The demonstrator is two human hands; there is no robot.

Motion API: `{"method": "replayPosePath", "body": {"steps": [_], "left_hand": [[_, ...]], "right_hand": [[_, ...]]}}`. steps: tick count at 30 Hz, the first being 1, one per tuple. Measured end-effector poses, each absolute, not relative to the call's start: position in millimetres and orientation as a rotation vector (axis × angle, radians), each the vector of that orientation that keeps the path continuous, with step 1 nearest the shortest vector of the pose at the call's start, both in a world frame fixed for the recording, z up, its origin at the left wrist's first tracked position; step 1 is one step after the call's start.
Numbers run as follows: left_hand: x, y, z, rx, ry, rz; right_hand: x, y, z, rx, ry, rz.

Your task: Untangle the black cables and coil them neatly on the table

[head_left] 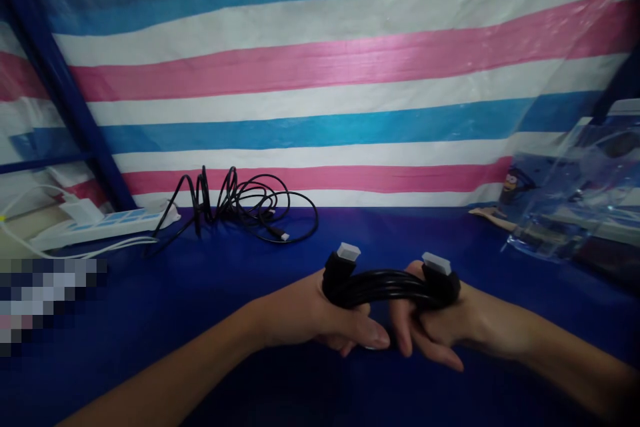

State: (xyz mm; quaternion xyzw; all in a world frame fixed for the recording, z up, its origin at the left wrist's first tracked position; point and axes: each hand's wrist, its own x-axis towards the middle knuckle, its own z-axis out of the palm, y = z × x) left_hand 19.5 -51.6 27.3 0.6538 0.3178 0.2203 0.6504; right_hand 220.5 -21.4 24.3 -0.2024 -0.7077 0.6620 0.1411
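A coiled black video cable [390,285] is held up between my two hands over the blue table. Each end of the bundle carries a plug with a whitish cap: one plug [345,259] stands above my left hand, the other [437,265] above my right. My left hand [333,323] grips the left bend of the coil, its thumb stretched toward the middle. At the right bend, my right hand [440,323] holds the coil with its thumb side, some fingers hanging loosely downward. The coil partly hides both palms.
Looped black cables [235,203] lie at the back left, beside a white power strip [115,223] with a charger [83,208] plugged in. Clear plastic packaging [560,213] stands at right. A striped sheet [320,73] hangs behind the table [200,293]. A pixelated patch covers the left edge.
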Motion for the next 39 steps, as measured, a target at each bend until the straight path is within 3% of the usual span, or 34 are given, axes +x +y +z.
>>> {"method": "replayPosePath", "body": {"steps": [39], "left_hand": [[22.2, -50.2, 22.0, 1.511, 0.635, 0.479]], "right_hand": [[223.1, -23.1, 24.3, -0.58, -2.123, 1.843]]}}
